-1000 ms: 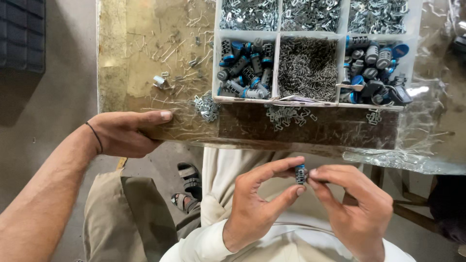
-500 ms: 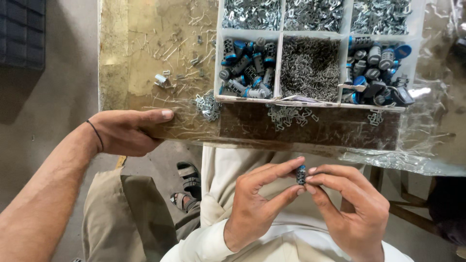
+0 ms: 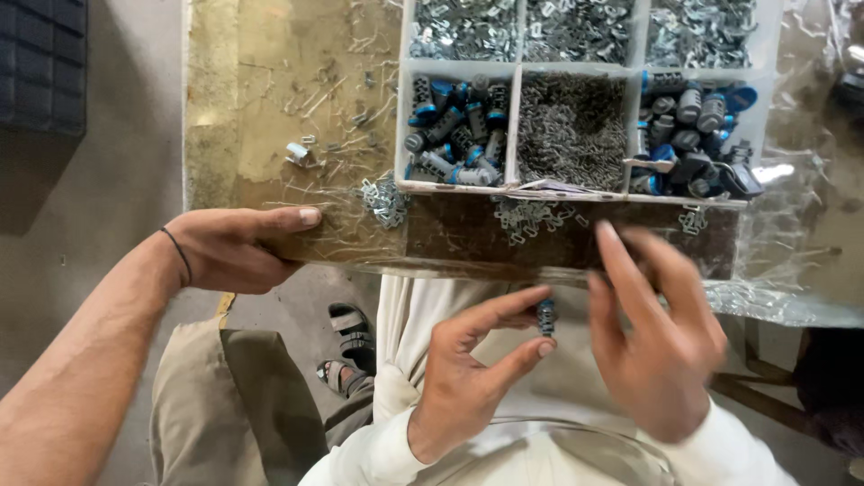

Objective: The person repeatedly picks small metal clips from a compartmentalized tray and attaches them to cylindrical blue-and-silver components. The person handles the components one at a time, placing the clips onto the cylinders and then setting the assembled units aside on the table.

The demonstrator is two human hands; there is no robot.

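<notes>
Pinching the small blue-and-metal cylinder [image 3: 545,317] between thumb and forefinger of my left hand [image 3: 468,378], I hold it upright over my lap, just below the near edge of the workbench [image 3: 297,90]. My right hand [image 3: 652,346] has let go — half a second ago its fingertips were closed on the same piece, and now the fingers are spread and lifted, blurred, empty, just beside the part without touching it. So the two-handed fitting looks finished for this piece, as I judge it, and the part rests with my left hand alone. Above, the white compartment tray [image 3: 515,135] holds more blue cylinders [image 3: 450,135] and fine metal clips [image 3: 571,126]. Another person's hand [image 3: 236,247] stays gripping the bench edge at my left.
</notes>
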